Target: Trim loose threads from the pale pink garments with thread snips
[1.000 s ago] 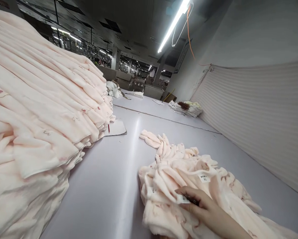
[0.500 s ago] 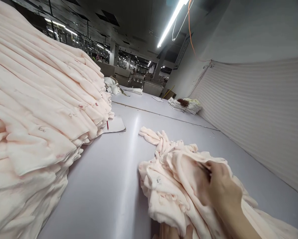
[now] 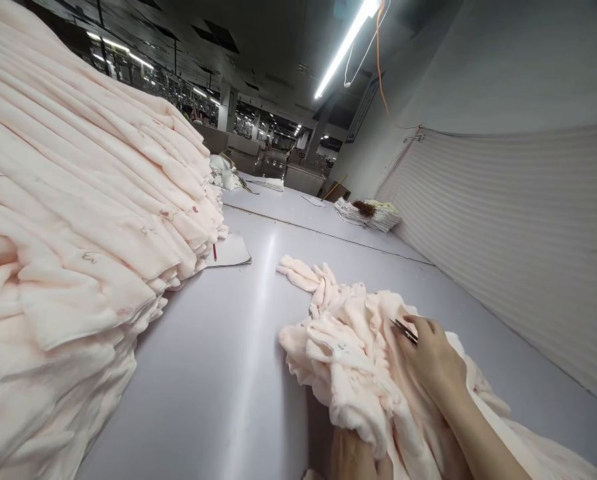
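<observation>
A heap of pale pink fleecy fabric point(image 3: 368, 373) lies bunched on the table in front of me. My right hand point(image 3: 436, 360) rests over it, closed around dark thread snips point(image 3: 404, 331), whose tips point left just above the cloth. At the bottom edge my left hand point(image 3: 358, 457) is tucked under a gathered fold, closed on the fabric; most of its fingers are hidden. A small dark printed mark point(image 3: 342, 347) shows on a folded edge between the hands.
A tall stack of the same pink fabric pieces point(image 3: 88, 200) fills the left side. Beside it lie papers point(image 3: 233, 251) with a red pen point(image 3: 215, 252). Bundles of white pieces point(image 3: 366, 215) sit farther back on the pale table point(image 3: 218, 373). A striped cloth point(image 3: 518, 227) hangs along the right.
My right hand has drawn back slightly from the fold, and the snips show more clearly. The raised fold has dropped, and the printed edge and my left hand have shifted right.
</observation>
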A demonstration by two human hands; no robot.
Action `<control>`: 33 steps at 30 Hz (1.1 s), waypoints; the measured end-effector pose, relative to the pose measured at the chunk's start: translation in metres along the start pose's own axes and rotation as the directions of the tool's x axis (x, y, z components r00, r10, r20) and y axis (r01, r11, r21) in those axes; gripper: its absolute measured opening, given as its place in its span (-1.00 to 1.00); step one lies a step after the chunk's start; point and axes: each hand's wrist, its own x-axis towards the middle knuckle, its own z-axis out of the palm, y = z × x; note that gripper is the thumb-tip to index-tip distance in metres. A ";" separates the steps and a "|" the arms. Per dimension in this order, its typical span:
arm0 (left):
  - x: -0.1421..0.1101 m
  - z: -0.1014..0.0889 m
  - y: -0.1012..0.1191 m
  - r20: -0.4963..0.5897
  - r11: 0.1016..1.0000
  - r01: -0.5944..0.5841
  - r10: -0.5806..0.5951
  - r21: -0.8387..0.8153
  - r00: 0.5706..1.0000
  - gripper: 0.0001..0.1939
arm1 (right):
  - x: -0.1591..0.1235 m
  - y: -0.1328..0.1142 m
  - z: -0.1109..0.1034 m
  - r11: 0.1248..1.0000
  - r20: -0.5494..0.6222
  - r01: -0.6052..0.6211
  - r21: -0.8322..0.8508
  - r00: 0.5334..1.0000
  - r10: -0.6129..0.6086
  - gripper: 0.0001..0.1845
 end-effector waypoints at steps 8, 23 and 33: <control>0.014 0.001 0.022 0.065 0.994 -0.093 0.097 -0.058 0.993 -0.32 | -0.042 -0.038 -0.024 0.835 0.315 0.145 0.531 0.881 -0.354 -0.69; 0.011 -0.006 0.008 -0.025 0.989 -0.017 0.013 -0.150 1.000 -0.40 | 0.020 0.028 -0.003 0.992 0.011 -0.120 0.034 0.993 0.119 -0.69; 0.023 0.008 0.023 -0.010 0.914 -0.056 0.056 -0.402 0.998 -0.22 | -0.023 0.007 -0.027 0.919 0.103 0.088 0.384 0.985 -0.137 -0.73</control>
